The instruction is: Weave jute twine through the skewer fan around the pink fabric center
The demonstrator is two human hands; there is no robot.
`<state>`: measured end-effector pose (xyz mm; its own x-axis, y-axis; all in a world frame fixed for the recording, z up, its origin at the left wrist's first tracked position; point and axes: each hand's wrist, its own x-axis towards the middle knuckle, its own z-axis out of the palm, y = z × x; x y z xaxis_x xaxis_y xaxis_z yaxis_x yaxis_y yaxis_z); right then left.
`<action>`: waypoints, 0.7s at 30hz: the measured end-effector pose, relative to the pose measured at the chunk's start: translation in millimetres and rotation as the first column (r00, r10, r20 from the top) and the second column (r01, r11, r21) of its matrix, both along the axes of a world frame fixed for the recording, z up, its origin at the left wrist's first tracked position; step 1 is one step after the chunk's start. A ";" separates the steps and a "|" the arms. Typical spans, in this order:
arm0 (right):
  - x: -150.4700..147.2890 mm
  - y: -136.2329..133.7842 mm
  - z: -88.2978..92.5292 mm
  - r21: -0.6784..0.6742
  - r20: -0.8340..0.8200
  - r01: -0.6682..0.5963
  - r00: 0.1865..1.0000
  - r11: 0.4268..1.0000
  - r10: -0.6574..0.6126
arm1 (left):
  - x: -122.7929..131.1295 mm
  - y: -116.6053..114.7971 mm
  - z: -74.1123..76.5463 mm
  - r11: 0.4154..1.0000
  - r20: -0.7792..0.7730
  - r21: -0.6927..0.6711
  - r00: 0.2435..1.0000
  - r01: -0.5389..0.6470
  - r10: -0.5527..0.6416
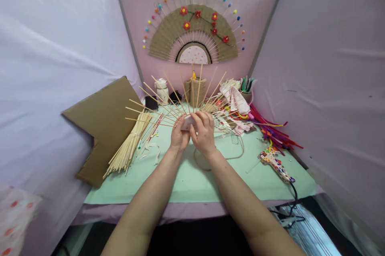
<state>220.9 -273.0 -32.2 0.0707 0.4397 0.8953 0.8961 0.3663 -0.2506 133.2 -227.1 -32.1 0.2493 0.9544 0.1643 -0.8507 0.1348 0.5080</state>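
Note:
Both my hands hold a fan frame [188, 122] above the middle of the table. Its small pale base sits between my fingers, and thin wooden sticks [174, 88] spread out from it in a half circle. My left hand [179, 135] is closed on the left side of the base, thumb on the near face. My right hand [204, 131] is closed on the right side, its fingers curled over the top edge and partly covering the base. A loop of twine [242, 147] lies on the table behind and right of my right wrist.
A bundle of wooden sticks [128, 143] and brown cardboard [105, 123] lie left. At the back stand a twine roll [197, 92] and a white bottle [162, 91]. Pipe cleaners [270, 127] and a glue gun [275, 163] with a cord lie right. A decorated fan [168, 35] hangs behind.

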 end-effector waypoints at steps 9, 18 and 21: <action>47.8 -5.2 5.8 0.213 -0.534 0.172 0.845 0.962 -0.033 | -2.7 1.1 9.0 0.994 0.064 -0.079 0.995 -0.078 0.083; 33.1 -11.6 8.2 0.034 -0.247 0.025 0.969 0.999 -0.016 | -5.6 2.9 8.1 0.994 0.028 -0.083 0.997 -0.073 0.076; 4.4 -15.0 13.2 -0.030 -0.009 0.016 1.000 0.999 -0.016 | -5.0 1.2 6.0 0.998 -0.020 -0.044 0.999 -0.052 0.051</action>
